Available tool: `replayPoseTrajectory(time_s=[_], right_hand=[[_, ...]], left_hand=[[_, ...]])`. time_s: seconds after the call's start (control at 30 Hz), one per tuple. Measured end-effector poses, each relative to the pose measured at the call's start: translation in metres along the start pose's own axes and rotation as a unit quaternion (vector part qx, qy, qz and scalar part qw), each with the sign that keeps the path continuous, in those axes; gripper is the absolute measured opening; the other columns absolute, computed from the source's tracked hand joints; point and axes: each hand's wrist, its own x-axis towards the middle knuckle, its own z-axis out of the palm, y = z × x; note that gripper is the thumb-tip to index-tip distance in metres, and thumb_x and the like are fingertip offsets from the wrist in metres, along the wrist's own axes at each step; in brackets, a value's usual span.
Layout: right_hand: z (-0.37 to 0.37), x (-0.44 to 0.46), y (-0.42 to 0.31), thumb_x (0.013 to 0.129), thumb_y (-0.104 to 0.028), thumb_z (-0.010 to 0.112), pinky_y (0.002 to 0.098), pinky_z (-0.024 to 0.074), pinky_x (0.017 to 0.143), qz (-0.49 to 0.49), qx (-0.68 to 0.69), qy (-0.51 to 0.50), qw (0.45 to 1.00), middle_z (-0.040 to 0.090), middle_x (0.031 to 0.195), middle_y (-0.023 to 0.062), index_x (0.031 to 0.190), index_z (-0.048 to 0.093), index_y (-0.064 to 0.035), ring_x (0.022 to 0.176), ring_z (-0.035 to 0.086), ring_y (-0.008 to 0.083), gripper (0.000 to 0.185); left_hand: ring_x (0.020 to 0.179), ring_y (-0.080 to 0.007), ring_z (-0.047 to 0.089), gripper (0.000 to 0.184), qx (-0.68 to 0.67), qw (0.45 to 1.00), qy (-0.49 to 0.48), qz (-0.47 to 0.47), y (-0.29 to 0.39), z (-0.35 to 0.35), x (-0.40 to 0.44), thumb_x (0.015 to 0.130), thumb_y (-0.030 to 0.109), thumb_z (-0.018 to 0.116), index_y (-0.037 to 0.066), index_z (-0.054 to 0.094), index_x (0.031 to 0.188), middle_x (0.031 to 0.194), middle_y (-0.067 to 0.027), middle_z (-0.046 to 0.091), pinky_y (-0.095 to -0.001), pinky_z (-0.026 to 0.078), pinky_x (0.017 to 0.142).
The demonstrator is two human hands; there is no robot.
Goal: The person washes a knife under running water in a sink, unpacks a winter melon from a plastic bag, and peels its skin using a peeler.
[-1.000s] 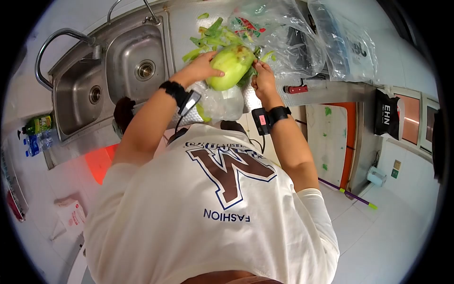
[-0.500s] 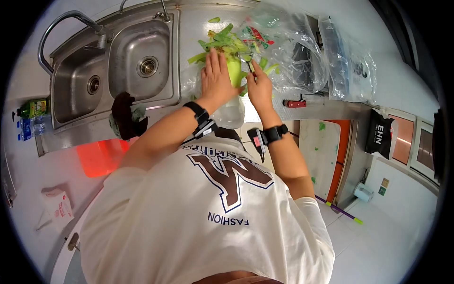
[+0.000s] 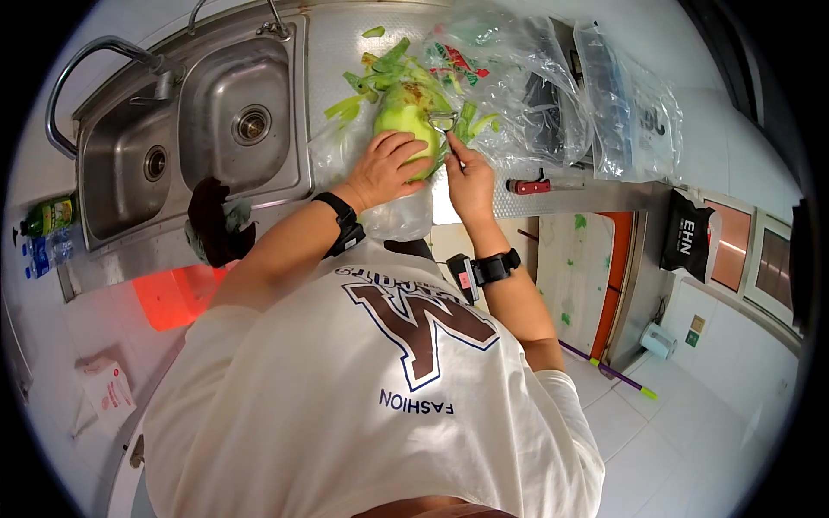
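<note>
A large pale green vegetable (image 3: 404,118), brownish at its far end, lies on the metal counter over a clear plastic bag (image 3: 398,216). Fingers bent around its near left side, my left hand (image 3: 387,168) holds it. My right hand (image 3: 471,180) is closed on the handle of a peeler (image 3: 444,121), whose head rests against the vegetable's right side. Green peelings (image 3: 390,62) are scattered beyond and beside the vegetable.
A double steel sink (image 3: 303,104) with a faucet is on the left. Clear plastic bags (image 3: 553,99) lie at the right, with a red-handled knife (image 3: 528,186) near the counter's edge. A dark cloth (image 3: 210,226) hangs over the sink's front edge.
The vegetable was tilted up between my hands, then lay lower. My left hand has moved from flat over its far left side to its near side. The peeler now touches its right side.
</note>
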Motion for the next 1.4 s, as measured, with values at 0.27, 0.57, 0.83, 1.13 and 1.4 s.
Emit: replayPoseTrajectory(time_s=[0.27, 0.57, 0.83, 1.13, 1.4], right_hand=[[0.016, -0.009, 0.000, 0.089, -0.002, 0.059, 0.0367, 0.0492, 0.066, -0.064, -0.035, -0.026, 0.997, 0.059, 0.080, 0.0174, 0.127, 0.064, -0.0087, 0.069, 0.060, 0.0297, 0.038], [0.014, 0.008, -0.004, 0.089, -0.001, 0.059, 0.0397, 0.0487, 0.061, -0.103, -0.087, -0.045, 0.990, 0.057, 0.077, 0.0166, 0.126, 0.063, -0.0058, 0.065, 0.059, 0.0314, 0.038], [0.019, 0.021, -0.009, 0.086, 0.000, 0.059, 0.0416, 0.0487, 0.063, -0.118, -0.095, -0.044, 0.987, 0.058, 0.078, 0.0183, 0.127, 0.062, -0.0052, 0.067, 0.059, 0.0342, 0.041], [0.034, 0.076, -0.020, 0.087, -0.009, 0.053, 0.0472, 0.0519, 0.072, -0.077, -0.135, -0.045, 0.987, 0.064, 0.087, 0.0285, 0.122, 0.064, -0.0041, 0.079, 0.064, 0.0431, 0.037], [0.005, 0.114, -0.027, 0.089, -0.016, 0.048, 0.0458, 0.0515, 0.084, -0.120, -0.208, -0.186, 0.953, 0.065, 0.101, 0.0255, 0.118, 0.067, -0.0105, 0.092, 0.064, 0.0417, 0.036]], left_hand=[[0.124, -0.0258, 0.048, 0.043, 0.010, 1.000, 0.025, 0.005, -0.004, 0.016, -0.010, 0.067, 0.028, 0.077, 0.019, 0.066, 0.108, 0.127, -0.0013, 0.056, -0.0465, 0.033, 0.108], [0.124, -0.0251, 0.048, 0.034, 0.001, 0.999, 0.044, 0.000, -0.001, 0.030, -0.017, 0.068, 0.024, 0.075, 0.018, 0.069, 0.101, 0.125, 0.0004, 0.057, -0.0460, 0.030, 0.110], [0.124, -0.0242, 0.047, 0.028, -0.002, 0.998, 0.067, -0.022, 0.004, 0.029, -0.015, 0.070, 0.022, 0.073, 0.017, 0.070, 0.098, 0.122, -0.0002, 0.059, -0.0455, 0.029, 0.111], [0.122, -0.0226, 0.047, 0.035, 0.008, 0.998, 0.026, -0.053, 0.018, 0.028, -0.011, 0.071, 0.017, 0.071, 0.017, 0.069, 0.106, 0.121, 0.0023, 0.059, -0.0447, 0.029, 0.109], [0.123, -0.0227, 0.046, 0.043, 0.010, 0.999, 0.027, -0.046, 0.017, 0.022, -0.008, 0.071, 0.014, 0.070, 0.019, 0.067, 0.114, 0.127, 0.0041, 0.057, -0.0453, 0.028, 0.110]])
